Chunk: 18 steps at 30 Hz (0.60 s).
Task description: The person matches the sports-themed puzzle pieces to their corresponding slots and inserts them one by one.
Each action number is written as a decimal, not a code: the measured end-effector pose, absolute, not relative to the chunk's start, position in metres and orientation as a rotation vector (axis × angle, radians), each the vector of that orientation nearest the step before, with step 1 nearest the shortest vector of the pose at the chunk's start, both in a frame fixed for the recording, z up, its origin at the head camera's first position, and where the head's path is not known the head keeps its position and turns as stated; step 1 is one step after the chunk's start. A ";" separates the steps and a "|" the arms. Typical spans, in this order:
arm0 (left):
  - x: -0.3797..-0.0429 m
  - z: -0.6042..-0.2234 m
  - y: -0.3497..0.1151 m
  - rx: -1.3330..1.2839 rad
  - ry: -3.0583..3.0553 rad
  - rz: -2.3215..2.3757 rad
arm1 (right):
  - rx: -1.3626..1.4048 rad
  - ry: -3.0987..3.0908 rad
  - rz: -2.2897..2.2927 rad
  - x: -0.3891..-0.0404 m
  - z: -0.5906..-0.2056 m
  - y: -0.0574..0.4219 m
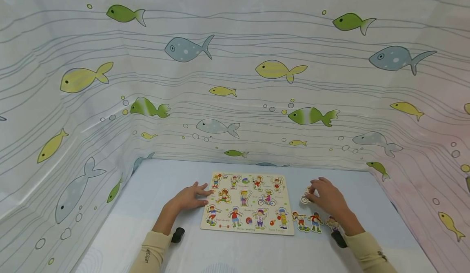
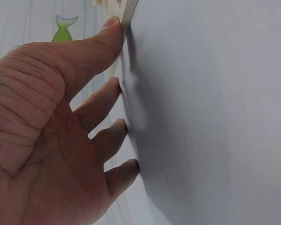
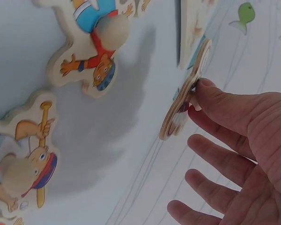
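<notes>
A flat wooden bicycle piece (image 1: 305,198) is held off the table at three o'clock from the puzzle board (image 1: 235,203). Its pale, layered edge is turned almost square to the right wrist view, so most of the printed face is hidden; in the head view a spoked wheel can be made out. The piece is pinched between the thumb and index finger of the right hand (image 1: 327,193), the other three fingers being spread apart from it.

At nine o'clock, the board's edge is touched by the thumb of the left hand (image 1: 191,197); its fingers are fanned loosely and nothing is gripped. Towards four o'clock a skateboarder piece (image 1: 301,222), a skater piece (image 1: 315,222) and a baseball piece (image 3: 43,143) are laid in a row, the last partly covered by the right wrist; pale round knobs are seen on two of them.

Among the small words printed on the board, "Skateboard", "Baseball" and "Table Tennis" can be read. The dark lettering on the left sleeve (image 1: 151,244) is too small to be read.
</notes>
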<state>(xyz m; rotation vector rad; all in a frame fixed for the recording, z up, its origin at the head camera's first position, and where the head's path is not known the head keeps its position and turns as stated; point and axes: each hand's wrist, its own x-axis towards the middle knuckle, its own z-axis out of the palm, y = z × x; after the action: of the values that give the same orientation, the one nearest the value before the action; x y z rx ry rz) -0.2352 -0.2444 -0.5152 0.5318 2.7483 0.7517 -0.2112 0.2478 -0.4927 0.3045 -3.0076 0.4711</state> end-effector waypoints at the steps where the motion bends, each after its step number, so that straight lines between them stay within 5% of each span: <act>1: -0.235 -0.515 -0.245 0.531 2.749 0.750 | 0.308 -3.007 0.470 -0.212 -0.493 0.246; 18: -0.236 -0.516 -0.245 0.564 2.752 0.742 | 0.369 -3.010 0.497 -0.218 -0.493 0.218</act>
<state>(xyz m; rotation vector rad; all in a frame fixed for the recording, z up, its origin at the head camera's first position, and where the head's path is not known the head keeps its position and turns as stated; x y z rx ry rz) -0.2361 -0.2451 -0.5163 0.5635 2.7521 0.7422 -0.2176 0.2180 -0.4931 0.3687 -3.0099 0.4973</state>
